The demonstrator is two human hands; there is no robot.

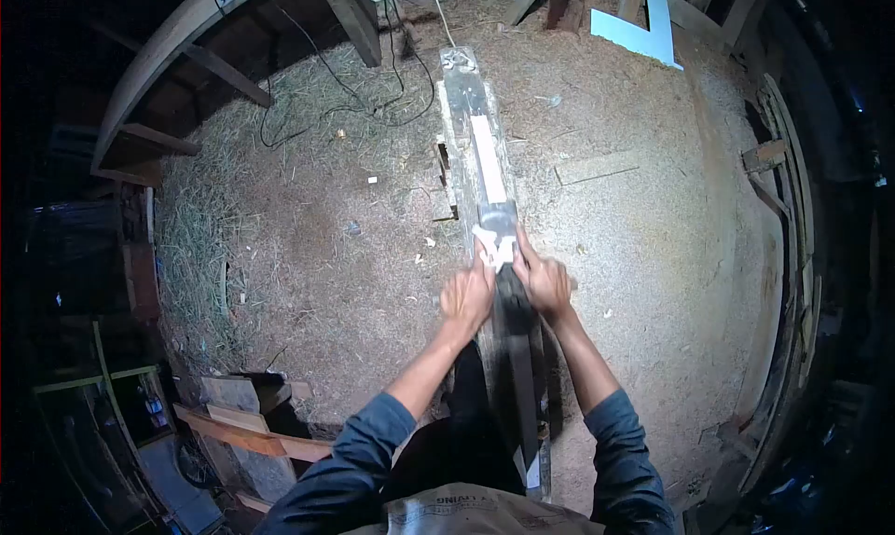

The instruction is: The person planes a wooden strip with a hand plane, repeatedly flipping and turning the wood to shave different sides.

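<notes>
My left hand (468, 294) and my right hand (544, 283) are closed on either side of what looks like a hand plane (498, 219), its grey body slightly blurred. Pale curled shavings (495, 244) sit on top of it, between my hands. Ahead of the plane, a narrow white wooden strip (487, 157) lies lengthwise on a long, worn wooden beam (463, 88). My fingers partly hide the plane's rear, and its contact with the strip cannot be made out.
Wood shavings and dry grass cover the ground (326, 255). Black cables (401, 69) trail at the back left beside a curved wooden bench (168, 46). A white L-shaped board (643, 36) lies at the back right. Planks (252, 432) stand at the lower left.
</notes>
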